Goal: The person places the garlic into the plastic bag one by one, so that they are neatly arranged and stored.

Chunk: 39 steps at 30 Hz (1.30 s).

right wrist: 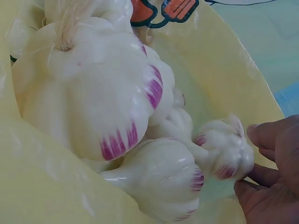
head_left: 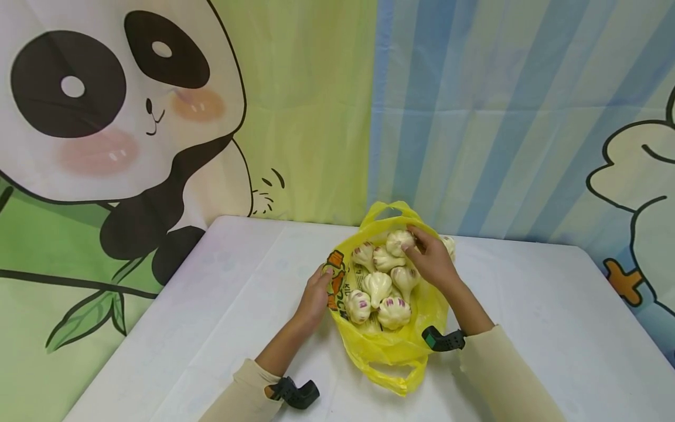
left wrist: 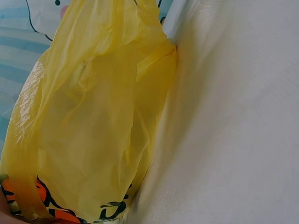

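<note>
A yellow plastic bag lies with its mouth spread, printed in orange and black on its left side. Several white garlic bulbs with purple streaks fill it. My left hand grips the bag's left rim, thumb on the inside; the left wrist view shows mostly the bag's yellow outer side. At the far part of the opening, my right hand holds one garlic bulb between thumb and fingers. The right wrist view shows this bulb at the fingertips, beside larger-looking bulbs.
The bag rests on a white-covered table. Another garlic bulb shows beyond the right hand, by the bag's far right edge. Behind the table hangs a printed cloth with a panda. One bag handle loop points toward the near edge.
</note>
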Motion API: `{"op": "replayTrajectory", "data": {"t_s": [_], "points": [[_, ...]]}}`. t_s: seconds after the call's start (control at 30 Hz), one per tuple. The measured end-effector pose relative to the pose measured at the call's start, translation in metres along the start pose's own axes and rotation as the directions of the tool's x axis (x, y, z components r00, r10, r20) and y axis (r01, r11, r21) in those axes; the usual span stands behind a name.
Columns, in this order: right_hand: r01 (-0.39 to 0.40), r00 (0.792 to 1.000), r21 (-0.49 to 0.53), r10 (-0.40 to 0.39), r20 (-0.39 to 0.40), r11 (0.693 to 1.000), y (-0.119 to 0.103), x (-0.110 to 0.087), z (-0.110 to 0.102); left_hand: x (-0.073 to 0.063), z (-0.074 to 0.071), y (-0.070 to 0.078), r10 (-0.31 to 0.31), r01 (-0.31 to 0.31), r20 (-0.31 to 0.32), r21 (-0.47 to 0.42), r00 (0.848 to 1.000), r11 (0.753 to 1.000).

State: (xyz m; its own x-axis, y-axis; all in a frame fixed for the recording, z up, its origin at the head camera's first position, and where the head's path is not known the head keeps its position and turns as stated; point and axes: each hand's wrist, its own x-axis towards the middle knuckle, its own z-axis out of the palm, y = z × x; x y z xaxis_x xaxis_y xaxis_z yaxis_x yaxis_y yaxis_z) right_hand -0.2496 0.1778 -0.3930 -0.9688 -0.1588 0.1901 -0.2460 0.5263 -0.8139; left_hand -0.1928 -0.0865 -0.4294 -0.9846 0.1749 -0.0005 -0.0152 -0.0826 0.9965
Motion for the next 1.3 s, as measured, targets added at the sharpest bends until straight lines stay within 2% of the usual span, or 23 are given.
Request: {"op": "replayTrajectory", "data": {"t_s": [0.3,0.5,0.77,0.97,1.3], "points": [[0.058,0.994,-0.029,-0.06,-0.087,0.998,-0.003,-0.005,-0.003,0.001,0.001,-0.001,-0.024,0.024,-0.014,0.016,1.0,1.0],[0.116,0.986,0.039,-0.11,-0.122,0.992,-0.005,-0.009,-0.008,0.001,-0.001,-0.001,-0.022,0.023,-0.019,0.023,1.0,0.999],[0.139,0.978,0.153,-0.111,-0.178,0.978,-0.006,-0.01,-0.019,0.001,-0.001,-0.003,-0.031,0.031,-0.018,0.02,0.999,0.999],[0.164,0.966,0.24,-0.106,-0.236,0.957,-0.011,-0.008,-0.033,0.002,-0.001,-0.005,-0.019,0.019,-0.008,0.011,1.0,1.0],[0.15,0.952,0.201,-0.087,-0.292,0.968,-0.005,-0.011,-0.046,0.002,0.0,-0.004,-0.045,0.046,0.002,-0.006,0.999,0.999]]}}
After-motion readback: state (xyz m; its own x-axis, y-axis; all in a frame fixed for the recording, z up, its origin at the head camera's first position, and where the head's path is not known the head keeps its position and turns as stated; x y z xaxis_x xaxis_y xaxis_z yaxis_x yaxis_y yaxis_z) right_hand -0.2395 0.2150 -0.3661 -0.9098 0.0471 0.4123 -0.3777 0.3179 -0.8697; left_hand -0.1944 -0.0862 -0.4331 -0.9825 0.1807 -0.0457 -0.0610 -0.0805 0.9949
